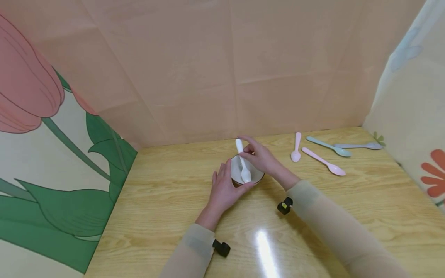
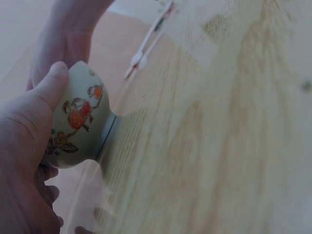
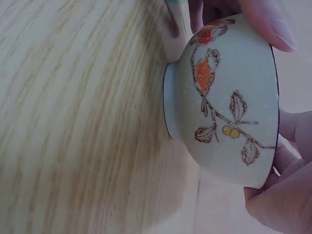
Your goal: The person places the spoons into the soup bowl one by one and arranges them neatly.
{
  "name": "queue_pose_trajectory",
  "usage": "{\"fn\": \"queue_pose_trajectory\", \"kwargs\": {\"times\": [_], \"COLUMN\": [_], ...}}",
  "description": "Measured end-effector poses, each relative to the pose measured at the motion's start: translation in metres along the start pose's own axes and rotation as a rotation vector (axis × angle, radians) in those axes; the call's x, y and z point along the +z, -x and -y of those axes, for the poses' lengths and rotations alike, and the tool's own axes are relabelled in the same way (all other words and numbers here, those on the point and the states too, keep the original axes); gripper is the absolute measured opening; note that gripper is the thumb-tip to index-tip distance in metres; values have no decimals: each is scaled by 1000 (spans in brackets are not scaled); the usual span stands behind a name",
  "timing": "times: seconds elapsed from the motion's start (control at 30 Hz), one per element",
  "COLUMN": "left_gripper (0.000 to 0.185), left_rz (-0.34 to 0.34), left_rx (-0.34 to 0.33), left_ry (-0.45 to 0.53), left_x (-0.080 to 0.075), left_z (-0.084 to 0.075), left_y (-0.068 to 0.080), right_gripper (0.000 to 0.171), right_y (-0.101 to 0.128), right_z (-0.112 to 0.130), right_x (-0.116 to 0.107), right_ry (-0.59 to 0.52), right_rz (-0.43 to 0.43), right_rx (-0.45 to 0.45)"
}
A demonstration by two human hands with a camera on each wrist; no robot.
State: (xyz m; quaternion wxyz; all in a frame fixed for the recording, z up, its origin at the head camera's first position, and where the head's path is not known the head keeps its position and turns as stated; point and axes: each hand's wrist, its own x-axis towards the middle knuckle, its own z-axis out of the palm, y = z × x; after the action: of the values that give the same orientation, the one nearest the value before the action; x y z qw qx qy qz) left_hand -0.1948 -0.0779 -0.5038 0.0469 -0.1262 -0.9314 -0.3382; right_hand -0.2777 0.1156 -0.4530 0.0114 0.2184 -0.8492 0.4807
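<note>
A small white bowl (image 1: 255,177) painted with orange fruit and leaves stands on the wooden table (image 1: 167,200). My left hand (image 1: 226,187) grips its near-left side, thumb on the wall (image 2: 53,83). The painted bowl (image 2: 80,122) fills the left of the left wrist view. My right hand (image 1: 259,156) pinches the handle of a white spoon (image 1: 242,162) whose scoop lies inside the bowl. In the right wrist view the bowl (image 3: 229,107) shows its side and foot, with a fingertip (image 3: 273,27) at its rim.
Several loose spoons lie at the back right of the table: two pink (image 1: 296,148) (image 1: 324,161), one teal (image 1: 329,146), one grey-lilac (image 1: 361,146). Peach paper walls stand behind, flowered panels at left and right. A bright glare (image 1: 264,247) lies on the near tabletop.
</note>
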Motion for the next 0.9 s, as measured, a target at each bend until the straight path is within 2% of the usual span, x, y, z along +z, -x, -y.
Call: {"fn": "queue_pose_trajectory", "kwargs": {"times": [0.37,0.9], "left_gripper": [118,120], "left_rz": [-11,9], "left_rx": [14,1], "left_ry": [-3,-9], "left_x": [2,0], "left_z": [3,0], "left_y": [-1,1], "right_gripper": [62,57], "right_y": [-3,-4], "right_z": [1,2], "right_x": [8,14], "right_ry": [-8,74], "right_rz": [-18,-48], "right_rx": [32,56]}}
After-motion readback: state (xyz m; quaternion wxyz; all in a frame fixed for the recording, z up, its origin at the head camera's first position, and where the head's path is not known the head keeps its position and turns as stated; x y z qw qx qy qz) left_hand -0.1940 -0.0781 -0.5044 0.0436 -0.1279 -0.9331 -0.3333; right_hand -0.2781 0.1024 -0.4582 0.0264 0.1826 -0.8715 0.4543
